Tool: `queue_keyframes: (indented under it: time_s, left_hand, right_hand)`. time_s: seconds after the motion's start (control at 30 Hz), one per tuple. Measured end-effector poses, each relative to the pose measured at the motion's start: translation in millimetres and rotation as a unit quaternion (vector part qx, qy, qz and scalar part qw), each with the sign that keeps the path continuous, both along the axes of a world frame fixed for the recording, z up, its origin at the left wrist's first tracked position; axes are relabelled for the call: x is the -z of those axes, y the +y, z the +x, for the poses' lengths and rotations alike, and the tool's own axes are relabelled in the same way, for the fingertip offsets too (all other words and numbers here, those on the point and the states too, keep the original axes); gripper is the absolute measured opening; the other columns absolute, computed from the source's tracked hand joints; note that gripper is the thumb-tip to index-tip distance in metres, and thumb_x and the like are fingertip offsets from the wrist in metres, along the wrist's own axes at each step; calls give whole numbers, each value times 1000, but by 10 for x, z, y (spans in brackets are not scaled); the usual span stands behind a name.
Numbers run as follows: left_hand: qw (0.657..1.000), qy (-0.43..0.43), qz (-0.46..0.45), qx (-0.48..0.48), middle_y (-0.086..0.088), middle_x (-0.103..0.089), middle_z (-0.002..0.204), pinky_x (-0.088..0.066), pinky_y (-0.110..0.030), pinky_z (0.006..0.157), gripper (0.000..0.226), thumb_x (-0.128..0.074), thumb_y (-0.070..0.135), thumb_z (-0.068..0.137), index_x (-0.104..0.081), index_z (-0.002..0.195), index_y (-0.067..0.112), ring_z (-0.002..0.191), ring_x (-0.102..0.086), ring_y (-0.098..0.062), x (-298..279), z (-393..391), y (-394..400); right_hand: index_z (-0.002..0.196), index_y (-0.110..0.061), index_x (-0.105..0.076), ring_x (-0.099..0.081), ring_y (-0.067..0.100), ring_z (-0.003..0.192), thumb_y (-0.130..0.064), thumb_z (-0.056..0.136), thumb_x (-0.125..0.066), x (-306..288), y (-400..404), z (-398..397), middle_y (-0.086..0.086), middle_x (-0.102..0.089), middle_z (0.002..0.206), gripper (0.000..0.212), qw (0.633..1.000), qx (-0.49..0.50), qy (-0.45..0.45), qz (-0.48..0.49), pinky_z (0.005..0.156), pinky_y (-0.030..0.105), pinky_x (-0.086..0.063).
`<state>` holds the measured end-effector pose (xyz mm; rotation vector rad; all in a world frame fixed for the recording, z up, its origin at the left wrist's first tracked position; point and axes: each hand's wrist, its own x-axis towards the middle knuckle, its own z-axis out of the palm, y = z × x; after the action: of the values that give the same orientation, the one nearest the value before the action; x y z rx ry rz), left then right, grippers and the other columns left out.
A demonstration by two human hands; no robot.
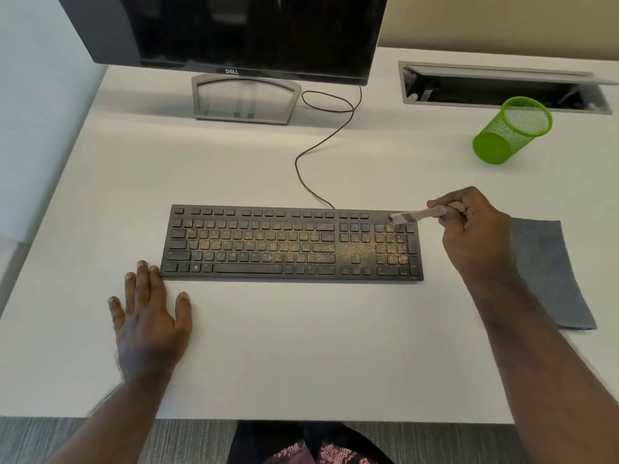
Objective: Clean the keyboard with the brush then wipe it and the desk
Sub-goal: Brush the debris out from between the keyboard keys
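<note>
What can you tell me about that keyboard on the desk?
The keyboard is black, full-size, seemingly plastic, lying flat on the white desk before the monitor. Orange-brown crumbs speckle its middle and right keys. A black cable leaves its rear edge. The brush tip meets its top right corner; the left hand reaches its front left corner.

Head view, down (steeply), near desk [301, 346]

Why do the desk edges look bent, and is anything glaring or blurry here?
Head view: the wide-angle lens bows the desk edges and tilts the green mesh cup. Lighting is soft and even, with faint shadows under the keyboard and both hands; the dark monitor shows dim reflections; the brush looks slightly soft.
</note>
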<state>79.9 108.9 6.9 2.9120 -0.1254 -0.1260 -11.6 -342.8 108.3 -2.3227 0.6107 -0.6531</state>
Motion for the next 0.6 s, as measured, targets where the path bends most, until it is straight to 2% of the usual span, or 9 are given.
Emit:
queue_keyframes:
  time_s: [0.13,0.33,0.4,0.53,0.6]
  left_hand:
    - [1000,3,2,0,-4,-10,171,-1,-50,127,81,-24,53,95,-18,163,10,158,-5,-23,-6,-1,2]
    - [1000,4,1,0,-5,-10,171,0,-49,127,81,-23,53,94,-17,162,9,158,-5,-23,-24,-3,-3]
    - [1000,5,2,1,-4,-9,172,0,-49,127,81,-23,53,95,-17,163,10,158,-4,-23,-20,-4,-3]
    - [1000,6,2,-1,-3,-8,172,0,-49,128,81,-22,54,94,-16,163,10,158,-3,-21,-17,0,-7]
    - [1000,6,2,-1,-3,-8,172,0,-49,128,81,-22,54,94,-16,163,10,158,-3,-21,-19,1,-8]
  right_hand:
    - [96,-17,-65,-70,18,84,-9,96,-55,-40,-36,34,-8,-71,93,12,999,31,-20,4,75,29,-56]
    - [96,-10,-64,-70,14,86,-7,95,-56,-40,-38,-33,-6,-72,90,9,999,24,-21,7,77,38,-59]
    - [96,-12,-64,-70,15,86,-7,95,-55,-16,-35,-34,-7,-71,91,11,999,29,-13,5,77,39,-59]
    - [98,-11,-66,-70,17,85,-7,95,-53,-21,-76,24,-14,-68,89,14,998,55,-21,-1,76,27,-55]
    - [97,-10,-66,-69,9,82,-9,94,-54,-44,-94,42,-23,-67,83,13,998,60,-32,4,74,17,-53]
